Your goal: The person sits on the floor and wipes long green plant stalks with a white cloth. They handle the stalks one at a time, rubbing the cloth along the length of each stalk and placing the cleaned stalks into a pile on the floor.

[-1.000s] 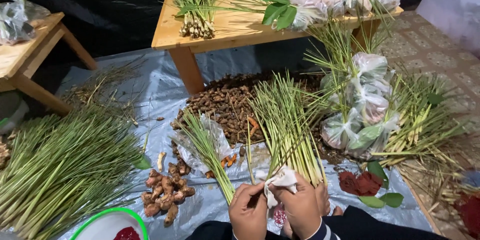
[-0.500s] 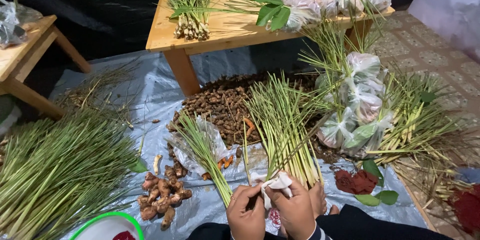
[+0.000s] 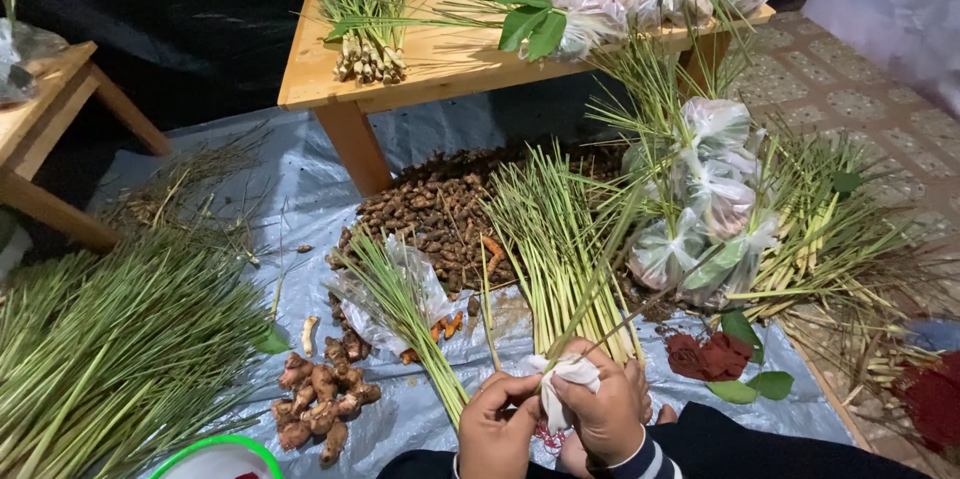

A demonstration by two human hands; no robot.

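My left hand (image 3: 497, 427) and my right hand (image 3: 604, 412) meet at the bottom middle. Both grip the twisted top of a small clear plastic bag (image 3: 566, 377), white where it is bunched. Green lemongrass stalks (image 3: 560, 239) fan up from just above my right hand; whether they go into the bag is hidden. A second small bunch of stalks (image 3: 405, 304) lies to the left of my left hand, across a crumpled clear bag. Something red shows under my hands, too small to tell.
A wooden table (image 3: 440, 64) at the back carries lemongrass and filled bags. More filled bags (image 3: 705, 209) stack at right. A brown root heap (image 3: 440, 214), ginger pieces (image 3: 320, 394), a large lemongrass pile (image 3: 110, 349), red petals (image 3: 710, 357), a green-rimmed bowl (image 3: 215, 454).
The view has tilted down and to the left a little. My hands stay together on the bag top, fingers working it; nothing else has moved.
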